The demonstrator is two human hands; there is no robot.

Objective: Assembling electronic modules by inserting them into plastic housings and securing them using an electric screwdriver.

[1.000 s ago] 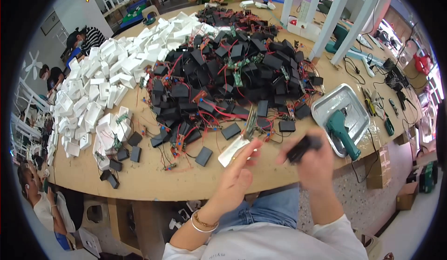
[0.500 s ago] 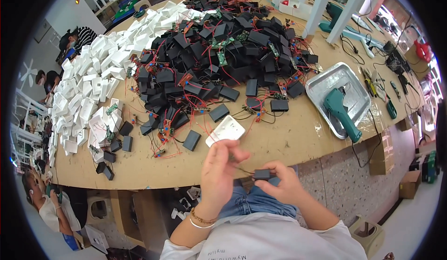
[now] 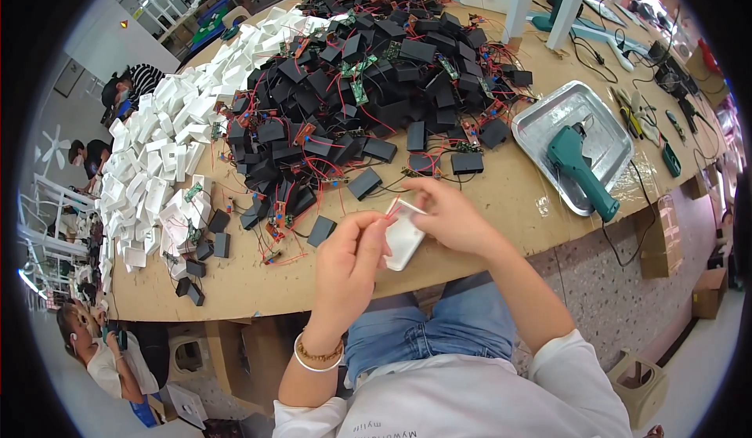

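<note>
A white plastic case [image 3: 403,244] is tilted at the table's near edge, between my two hands. My left hand [image 3: 351,259] pinches thin red wires [image 3: 394,209] just over the case's left side. On the other side, my right hand [image 3: 453,217] is curled over the case's upper right edge, its thumb against the case. Part of the case and the far ends of the wires are hidden by my fingers. Past my hands lies a large heap of black boxes [image 3: 380,150] with red wires and small circuit boards attached.
White plastic cases [image 3: 160,136] are piled on the left. A metal tray [image 3: 526,136] on the right holds a green corded tool [image 3: 583,179]. Pliers [image 3: 629,117] lie beyond it. White posts [image 3: 521,3] rise from the table's far right. Other people sit off to the left.
My right hand has moved up and left to the white case, and the black box it held is no longer visible. My left hand has come down and now pinches red wires. The case has been tilted.
</note>
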